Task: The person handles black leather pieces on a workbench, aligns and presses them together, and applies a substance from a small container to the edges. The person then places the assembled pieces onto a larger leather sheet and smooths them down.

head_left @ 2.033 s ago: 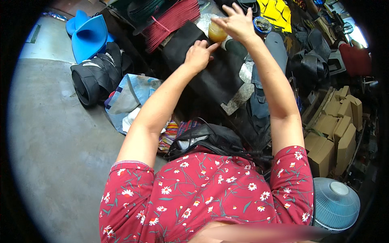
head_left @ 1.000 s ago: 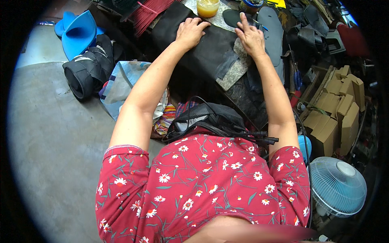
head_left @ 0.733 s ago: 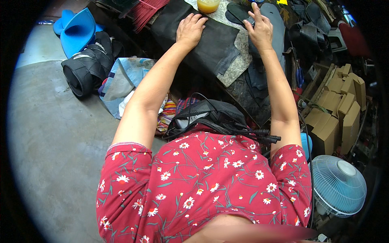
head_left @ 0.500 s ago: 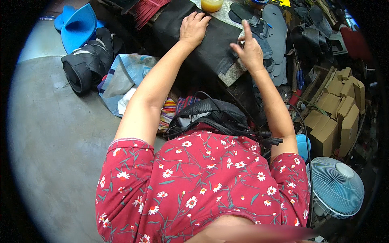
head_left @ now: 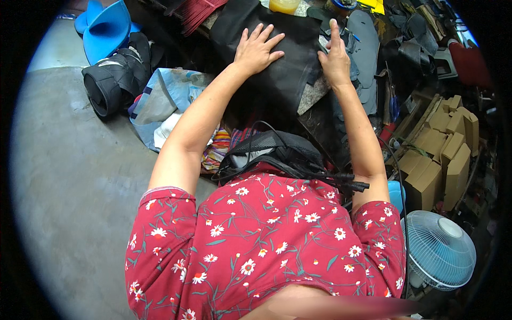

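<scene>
A black sheet (head_left: 292, 64), like leather or rubber, lies over a speckled stone slab (head_left: 314, 95) on the workbench. My left hand (head_left: 258, 50) rests flat on it with the fingers spread. Just past the sheet's right edge is my right hand (head_left: 336, 63), index finger stretched forward and thumb apart from it. The other fingers of that hand are partly hidden, and I see nothing held between index and thumb. Grey sole-shaped pieces (head_left: 364, 50) lie to its right, with a blue pen (head_left: 354, 37) near the fingertip.
At the bench's far edge stands a jar of yellow stuff (head_left: 285, 5). Red strips (head_left: 198, 13) are at the upper left. Blue foam shapes (head_left: 109, 34), a black strapped bundle (head_left: 114, 80) and an open bag (head_left: 160, 101) sit left. Cardboard boxes (head_left: 426, 176) and a fan (head_left: 441, 248) stand right.
The black sheet has shifted right and covers more of the slab. My left hand has spread its fingers and moved slightly down. My right hand has moved slightly right.
</scene>
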Available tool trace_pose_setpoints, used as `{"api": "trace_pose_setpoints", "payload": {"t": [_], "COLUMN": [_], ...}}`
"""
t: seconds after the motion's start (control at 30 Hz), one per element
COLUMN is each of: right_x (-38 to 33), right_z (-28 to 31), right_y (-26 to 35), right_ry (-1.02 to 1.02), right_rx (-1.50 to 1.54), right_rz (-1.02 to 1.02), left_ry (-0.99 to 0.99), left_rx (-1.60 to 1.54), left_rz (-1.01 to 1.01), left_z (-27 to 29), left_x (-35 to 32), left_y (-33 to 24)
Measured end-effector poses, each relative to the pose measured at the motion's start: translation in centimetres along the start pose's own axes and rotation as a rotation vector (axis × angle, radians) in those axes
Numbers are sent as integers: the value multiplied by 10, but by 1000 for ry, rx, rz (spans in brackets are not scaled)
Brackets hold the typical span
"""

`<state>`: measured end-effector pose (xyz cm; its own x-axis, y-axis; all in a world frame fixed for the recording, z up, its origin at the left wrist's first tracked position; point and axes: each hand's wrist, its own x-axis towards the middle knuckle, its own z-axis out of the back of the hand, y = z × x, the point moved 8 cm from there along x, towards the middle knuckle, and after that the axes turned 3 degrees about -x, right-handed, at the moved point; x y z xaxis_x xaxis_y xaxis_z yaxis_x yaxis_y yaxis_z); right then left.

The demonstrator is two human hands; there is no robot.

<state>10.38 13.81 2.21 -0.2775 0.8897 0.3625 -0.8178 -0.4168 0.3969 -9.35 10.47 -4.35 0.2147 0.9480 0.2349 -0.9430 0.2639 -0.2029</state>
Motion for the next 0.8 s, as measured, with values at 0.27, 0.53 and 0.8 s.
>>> {"api": "trace_pose_setpoints", "payload": {"t": [0.27, 0.53, 0.8], "right_x": [3, -7, 13], "right_z": [-15, -59, -63], "right_y": [-26, -1, 13], "right_ry": [125, 313, 286], "right_rx": [5, -461, -718], "right_rz": [158, 169, 316], "left_ry": [124, 177, 153], "left_rx": [-45, -90, -98], "left_rz": [-19, -56, -56], "left_z": [-4, 2, -5], "left_x": [0, -13, -15], "left_y": [8, 13, 16]}}
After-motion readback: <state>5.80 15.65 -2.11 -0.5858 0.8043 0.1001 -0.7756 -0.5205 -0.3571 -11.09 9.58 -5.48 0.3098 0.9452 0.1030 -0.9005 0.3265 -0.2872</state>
